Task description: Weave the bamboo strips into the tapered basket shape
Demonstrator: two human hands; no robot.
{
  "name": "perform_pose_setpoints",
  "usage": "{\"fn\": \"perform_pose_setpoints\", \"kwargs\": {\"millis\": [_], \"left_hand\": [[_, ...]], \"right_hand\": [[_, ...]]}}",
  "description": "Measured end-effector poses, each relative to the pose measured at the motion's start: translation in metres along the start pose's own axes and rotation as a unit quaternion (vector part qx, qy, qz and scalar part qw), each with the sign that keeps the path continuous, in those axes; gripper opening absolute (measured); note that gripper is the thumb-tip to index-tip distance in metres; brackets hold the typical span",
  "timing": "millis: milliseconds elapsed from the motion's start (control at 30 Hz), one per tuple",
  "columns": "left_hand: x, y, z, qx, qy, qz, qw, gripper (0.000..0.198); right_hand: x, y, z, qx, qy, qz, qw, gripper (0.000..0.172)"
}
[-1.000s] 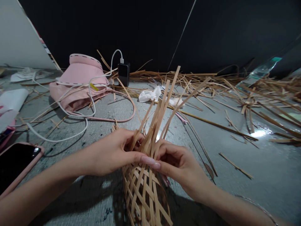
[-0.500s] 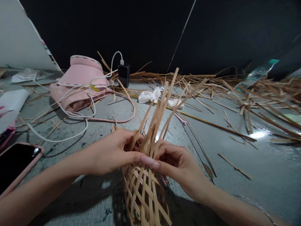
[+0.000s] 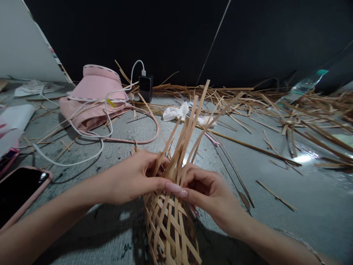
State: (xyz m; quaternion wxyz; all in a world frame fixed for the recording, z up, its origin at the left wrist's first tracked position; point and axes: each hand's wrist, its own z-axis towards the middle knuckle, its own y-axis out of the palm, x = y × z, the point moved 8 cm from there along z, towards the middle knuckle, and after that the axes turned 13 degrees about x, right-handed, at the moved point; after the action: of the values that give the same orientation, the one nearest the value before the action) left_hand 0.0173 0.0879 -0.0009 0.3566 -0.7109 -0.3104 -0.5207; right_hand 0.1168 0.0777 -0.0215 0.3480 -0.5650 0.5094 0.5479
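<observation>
Around basket, left hand, right hand

head-worn view, forward-down, close over floor

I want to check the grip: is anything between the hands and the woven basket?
Nothing visible. The left hand and right hand pinch the woven basket directly, where its loose strips fan upward.

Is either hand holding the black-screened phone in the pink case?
No, the left hand and right hand both grip the tan woven-strip basket, while the phone lies apart on the grey surface.
</observation>
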Motion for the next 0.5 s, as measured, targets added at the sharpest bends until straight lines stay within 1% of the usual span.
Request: {"fn": "perform_pose_setpoints", "kwargs": {"millis": [133,267,500], "left_hand": [[0.0004,0.0009,0.0001,-0.005,-0.002,-0.012,1.000,0.008],[0.0000,-0.0004,0.0000,0.002,-0.002,-0.001,1.000,0.009],[0.0011,0.0001,-0.0019,-0.001,0.003,-0.001,1.000,0.008]], "right_hand": [[0.0010,-0.0013,-0.0010,0.000,0.000,-0.001,1.000,0.023],[-0.0013,-0.0015,-0.0015,0.003,-0.016,-0.005,1.000,0.023],[-0.0026,-0.0008,-0.0012,0.002,-0.014,-0.009,1.000,0.025]]}}
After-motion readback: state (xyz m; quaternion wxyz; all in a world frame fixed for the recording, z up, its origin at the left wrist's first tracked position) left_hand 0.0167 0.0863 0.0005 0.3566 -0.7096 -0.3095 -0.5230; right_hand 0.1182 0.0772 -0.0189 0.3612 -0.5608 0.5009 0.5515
